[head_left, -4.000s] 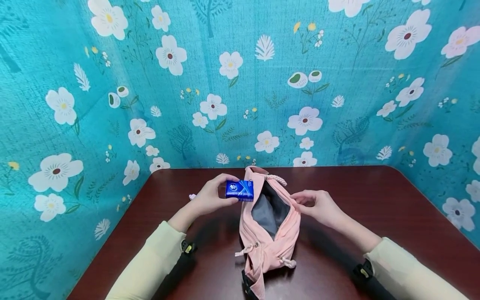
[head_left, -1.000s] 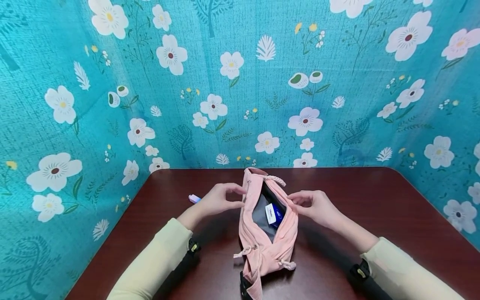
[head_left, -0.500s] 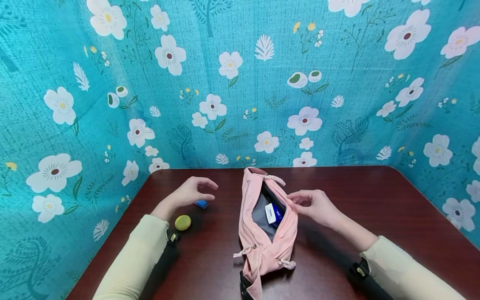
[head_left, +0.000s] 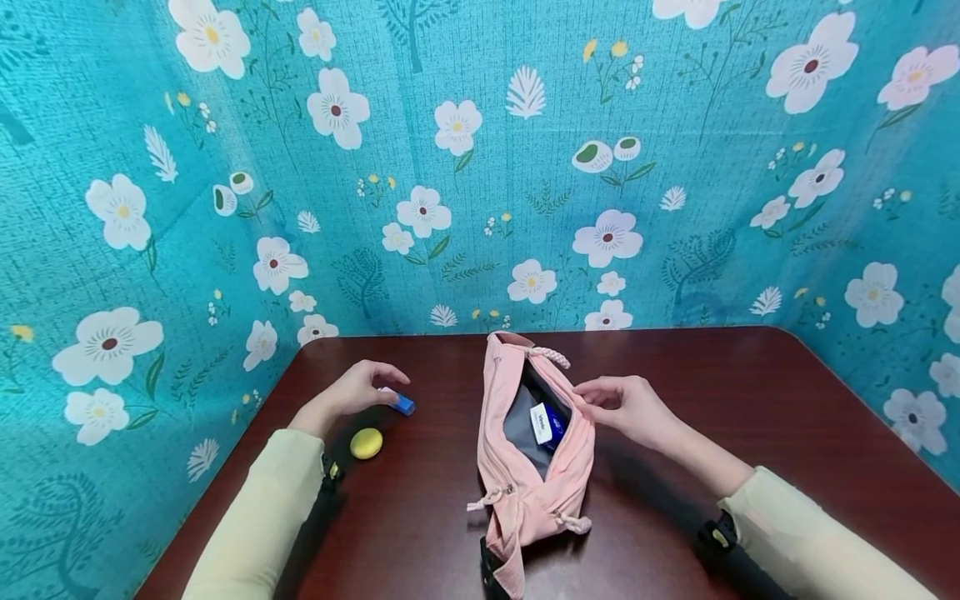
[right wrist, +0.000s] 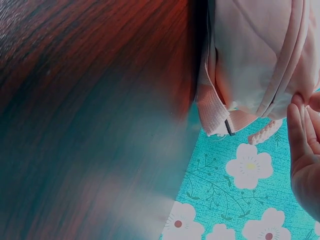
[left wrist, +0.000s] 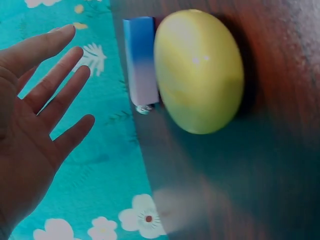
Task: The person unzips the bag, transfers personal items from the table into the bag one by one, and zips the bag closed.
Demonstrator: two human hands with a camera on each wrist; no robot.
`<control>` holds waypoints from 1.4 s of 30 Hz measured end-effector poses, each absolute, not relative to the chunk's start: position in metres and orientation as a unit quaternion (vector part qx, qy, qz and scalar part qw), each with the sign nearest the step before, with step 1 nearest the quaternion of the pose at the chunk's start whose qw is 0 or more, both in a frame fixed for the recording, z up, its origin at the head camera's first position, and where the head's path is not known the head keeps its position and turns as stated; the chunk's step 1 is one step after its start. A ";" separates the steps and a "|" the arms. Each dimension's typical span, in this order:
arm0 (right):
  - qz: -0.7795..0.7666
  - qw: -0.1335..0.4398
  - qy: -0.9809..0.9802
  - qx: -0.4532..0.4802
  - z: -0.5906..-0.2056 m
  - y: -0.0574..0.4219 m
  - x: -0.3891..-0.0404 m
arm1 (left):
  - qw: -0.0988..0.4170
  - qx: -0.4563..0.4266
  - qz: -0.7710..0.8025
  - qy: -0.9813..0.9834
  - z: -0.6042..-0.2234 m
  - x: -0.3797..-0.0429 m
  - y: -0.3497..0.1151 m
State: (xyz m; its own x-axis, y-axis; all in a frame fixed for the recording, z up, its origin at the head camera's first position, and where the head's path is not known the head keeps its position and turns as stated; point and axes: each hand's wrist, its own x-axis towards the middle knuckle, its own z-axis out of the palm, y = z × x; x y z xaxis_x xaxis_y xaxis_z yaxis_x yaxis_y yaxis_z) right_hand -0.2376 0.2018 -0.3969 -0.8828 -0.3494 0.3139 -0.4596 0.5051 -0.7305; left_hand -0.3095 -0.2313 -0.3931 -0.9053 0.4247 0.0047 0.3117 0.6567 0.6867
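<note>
My left hand [head_left: 356, 390] hovers with parted fingers right by a small slim block [head_left: 404, 405] that fades from blue to pale pink. In the left wrist view those fingers are spread with nothing in them, and the block [left wrist: 142, 62] shows a metallic bit at one end. Beside it lies a smooth, yellow, rounded thing [head_left: 366, 443]. My right hand [head_left: 633, 410] pinches the right edge of the opening of a pink waist bag [head_left: 497, 450]. Inside the bag, against grey lining, sits a blue packet [head_left: 556, 428] with a white label [head_left: 540, 425].
A dark red-brown table [head_left: 420, 533] carries everything. Teal floral cloth [head_left: 480, 208] hangs behind it and at both sides. Cord zipper pulls [head_left: 576, 524] and a black buckle [head_left: 491, 567] stick out from the near end of the bag.
The blue packet went from my left hand into the bag. My left hand then moved left, away from the bag to the slim block, uncovering the yellow thing. The right hand stays on the bag's edge.
</note>
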 end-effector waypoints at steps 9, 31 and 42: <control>0.435 0.066 -0.865 0.240 -0.369 0.190 -0.218 | 0.102 0.175 0.366 0.908 -0.408 -0.322 -0.232; 0.428 0.055 -0.871 0.236 -0.390 0.196 -0.232 | 0.123 0.117 0.333 0.927 -0.432 -0.327 -0.234; 0.427 0.056 -0.873 0.229 -0.392 0.198 -0.236 | 0.098 0.145 0.323 0.930 -0.428 -0.327 -0.232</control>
State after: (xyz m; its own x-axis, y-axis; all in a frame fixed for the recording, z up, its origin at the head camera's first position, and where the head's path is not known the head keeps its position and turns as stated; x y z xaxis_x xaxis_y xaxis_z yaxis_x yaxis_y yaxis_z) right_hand -0.2356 0.1985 -0.3916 -0.8885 -0.3528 0.2933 -0.4480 0.5293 -0.7205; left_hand -0.3270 -0.2322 -0.4281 -0.9390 0.3323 -0.0891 0.2056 0.7497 0.6290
